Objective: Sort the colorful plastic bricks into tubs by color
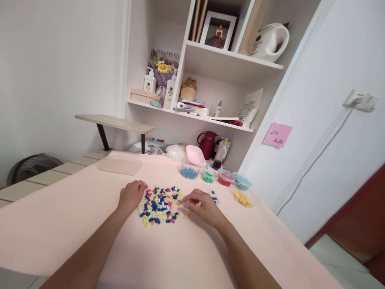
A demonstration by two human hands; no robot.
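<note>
A loose pile of small plastic building bricks (162, 204) in dark blue, yellow, white, pink and orange lies on the pale pink tabletop (168, 257). My left hand (132, 196) rests at the pile's left edge, fingers curled towards the bricks. Most of its fingers are hidden behind the back of the hand, and no held piece shows. My right hand (201, 204) is at the right edge, its thumb and forefinger slightly apart beside a small red piece (179, 202). A few dark blue bricks (214, 197) lie beyond its knuckles.
Clear tubs hold blue pieces (189, 173), green pieces (208, 176), red pieces (225, 178) and light blue pieces (241, 180). Yellow pieces (243, 199) lie nearby. A clear lid (119, 165) is at the back left. Behind are a pink tub (195, 155) and red jug (207, 144).
</note>
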